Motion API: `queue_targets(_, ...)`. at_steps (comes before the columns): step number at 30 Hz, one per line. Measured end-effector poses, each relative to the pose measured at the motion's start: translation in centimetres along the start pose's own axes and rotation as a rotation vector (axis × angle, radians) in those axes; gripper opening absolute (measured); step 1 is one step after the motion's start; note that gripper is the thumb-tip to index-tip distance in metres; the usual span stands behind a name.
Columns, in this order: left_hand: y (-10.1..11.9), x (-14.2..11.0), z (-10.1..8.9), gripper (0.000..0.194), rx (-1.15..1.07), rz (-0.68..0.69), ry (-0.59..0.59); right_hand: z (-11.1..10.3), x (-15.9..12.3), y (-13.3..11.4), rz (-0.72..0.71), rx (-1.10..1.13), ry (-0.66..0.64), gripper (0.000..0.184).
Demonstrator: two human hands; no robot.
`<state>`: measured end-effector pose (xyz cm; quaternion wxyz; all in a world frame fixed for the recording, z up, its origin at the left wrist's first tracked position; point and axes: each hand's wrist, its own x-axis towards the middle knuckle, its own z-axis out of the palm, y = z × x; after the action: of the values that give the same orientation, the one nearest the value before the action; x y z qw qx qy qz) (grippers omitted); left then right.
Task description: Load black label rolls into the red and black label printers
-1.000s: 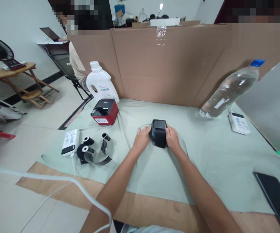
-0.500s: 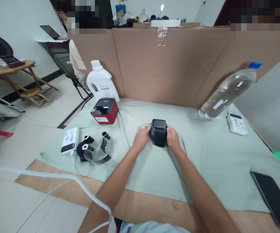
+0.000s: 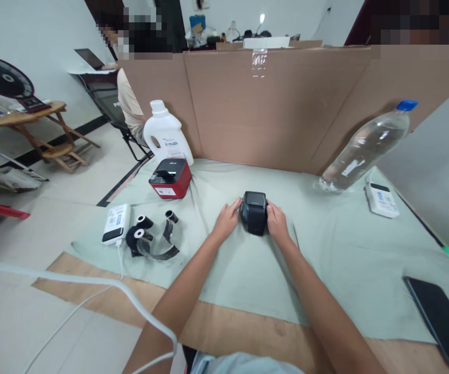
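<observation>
A small black boxy device (image 3: 256,214) with rounded corners stands on the pale green cloth (image 3: 224,275) in front of me; I cannot tell exactly what kind it is. My left hand (image 3: 227,219) has its fingertips at the device's upper left edge, thumb and forefinger close together. On the opposite side, my right hand (image 3: 277,219) presses its fingers along the right face. The device sits between both hands. Left of them lie black ribbon rolls (image 3: 143,236) with a loose strip curling out, beside a white power bank (image 3: 116,223) with a cable plugged in.
A red and black box-shaped device (image 3: 171,179) and a white jug (image 3: 167,135) stand at the back left. A tilted water bottle (image 3: 368,148) leans against the cardboard wall (image 3: 263,114). A second white power bank (image 3: 382,200) and a phone (image 3: 438,319) lie right. A white cable (image 3: 92,280) crosses front left.
The view has turned slightly left. My left fingers have shifted a little at the black device's edge. My right hand and the device stay in place.
</observation>
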<state>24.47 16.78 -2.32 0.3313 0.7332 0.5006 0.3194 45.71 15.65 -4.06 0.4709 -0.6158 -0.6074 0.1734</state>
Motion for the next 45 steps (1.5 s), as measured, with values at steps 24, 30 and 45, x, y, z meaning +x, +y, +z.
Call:
queue_targets(24, -0.5, 0.9, -0.2, 0.069, -0.048, -0.055, 0.002, 0.2, 0.0, -0.1, 0.032, -0.032, -0.045, 0.069)
queue_targets(30, -1.2, 1.2, 0.2, 0.072, -0.264, -0.072, 0.065, 0.3, -0.1, -0.4, 0.035, -0.019, -0.03, 0.073)
queue_targets(45, 0.6, 5.8, 0.0, 0.066, -0.257, 0.01, 0.0, 0.1, -0.1, -0.5, 0.013, 0.008, -0.042, 0.064)
